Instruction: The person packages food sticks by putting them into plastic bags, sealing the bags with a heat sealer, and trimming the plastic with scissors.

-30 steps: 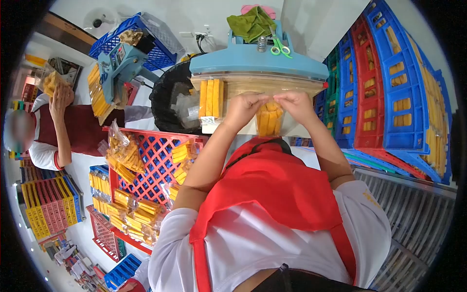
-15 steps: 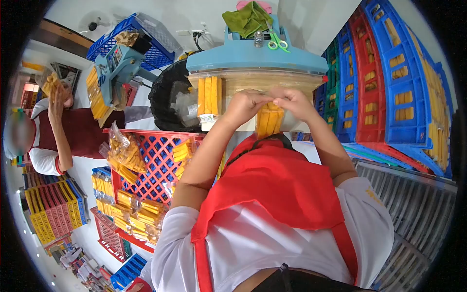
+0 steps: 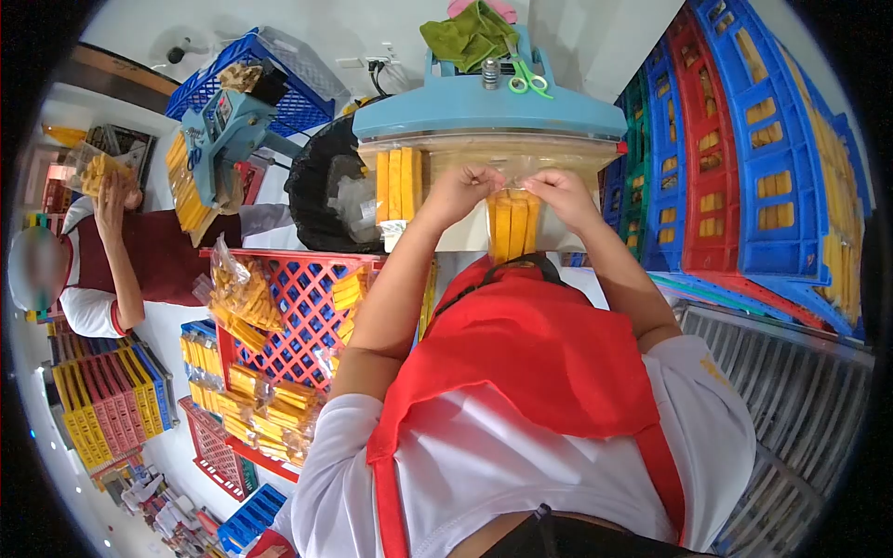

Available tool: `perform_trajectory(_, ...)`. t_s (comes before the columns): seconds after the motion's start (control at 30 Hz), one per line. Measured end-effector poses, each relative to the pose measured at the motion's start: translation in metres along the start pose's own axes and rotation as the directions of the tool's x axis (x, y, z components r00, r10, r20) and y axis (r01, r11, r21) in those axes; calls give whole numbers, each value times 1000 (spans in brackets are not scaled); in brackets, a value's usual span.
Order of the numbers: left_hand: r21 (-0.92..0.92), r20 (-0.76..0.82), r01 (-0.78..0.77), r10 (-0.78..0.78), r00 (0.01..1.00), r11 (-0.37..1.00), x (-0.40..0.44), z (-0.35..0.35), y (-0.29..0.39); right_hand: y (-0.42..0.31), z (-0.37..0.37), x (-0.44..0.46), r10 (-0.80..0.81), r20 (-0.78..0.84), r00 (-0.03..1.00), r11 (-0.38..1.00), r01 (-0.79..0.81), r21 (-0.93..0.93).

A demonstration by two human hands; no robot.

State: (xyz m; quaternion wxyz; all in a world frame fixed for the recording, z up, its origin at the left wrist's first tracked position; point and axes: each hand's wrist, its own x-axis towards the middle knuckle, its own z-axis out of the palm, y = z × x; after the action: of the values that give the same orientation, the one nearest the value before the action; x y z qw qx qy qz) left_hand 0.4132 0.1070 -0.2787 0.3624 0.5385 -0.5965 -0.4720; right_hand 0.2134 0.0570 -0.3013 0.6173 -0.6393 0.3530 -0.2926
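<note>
A clear plastic bag of yellow sticks point(image 3: 512, 226) lies at the front edge of the blue bag sealer point(image 3: 493, 113). My left hand point(image 3: 462, 192) pinches the left side of the bag's mouth. At the opposite corner, my right hand point(image 3: 562, 197) grips the plastic between thumb and fingers. The bag's top edge is stretched between both hands, just in front of the sealer's bar. Left of my left hand, a stack of filled packs point(image 3: 398, 186) stands on the sealer's wooden board.
Green scissors point(image 3: 528, 80) and a green cloth point(image 3: 468, 35) rest atop the sealer. A black-lined bin point(image 3: 321, 200) stands left, beside a red crate point(image 3: 288, 307) with bagged sticks. Stacked crates point(image 3: 744, 139) rise at right. A co-worker point(image 3: 153, 265) at left holds a bag.
My hands have moved apart, spreading the bag's mouth; earlier they met over it. More of the sticks shows now. The co-worker's bag has shifted slightly.
</note>
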Motion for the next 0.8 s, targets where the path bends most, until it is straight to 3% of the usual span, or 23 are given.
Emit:
perform_trajectory(0.07,-57,-52,36,-39,998,998,3,2,-1,1,1,3,55,-30,998,992,-51,112)
perform_trajectory(0.2,-90,-125,69,-80,989,994,0,12,-4,23,-5,12,118,-45,992,983,-111,145)
perform_trajectory(0.27,-366,-132,34,-89,987,930,0,27,-25,29,-4,16,222,-160,962,914,-148,378)
perform_trajectory(0.3,-409,-137,51,-117,984,911,-3,37,-23,36,-3,19,221,-161,962,914,-146,378)
perform_trajectory(0.37,-335,-215,22,-99,972,942,7,58,-51,52,0,29,413,-228,882,810,-242,534)
perform_trajectory(0.4,-258,-289,0,-77,954,966,11,62,-55,58,-2,34,413,-228,882,811,-241,534)
perform_trajectory(0.43,-372,-241,71,-170,956,926,18,63,-60,64,-5,39,453,-215,865,797,-285,533)
perform_trajectory(0.57,-475,-203,140,-263,943,869,43,49,-46,64,-18,67,496,-170,852,796,-367,481)
perform_trajectory(0.6,-432,-265,122,-256,930,893,51,46,-47,63,-17,73,498,-171,850,796,-370,480)
perform_trajectory(0.67,-390,-324,111,-249,913,914,63,42,-58,61,-9,84,442,-304,844,798,-216,563)
perform_trajectory(0.73,-236,-504,45,-162,849,971,74,39,-78,43,6,74,469,-299,831,760,-207,616)
perform_trajectory(0.8,-177,-545,56,-146,826,983,77,41,-86,42,20,59,238,-259,936,955,-177,237)
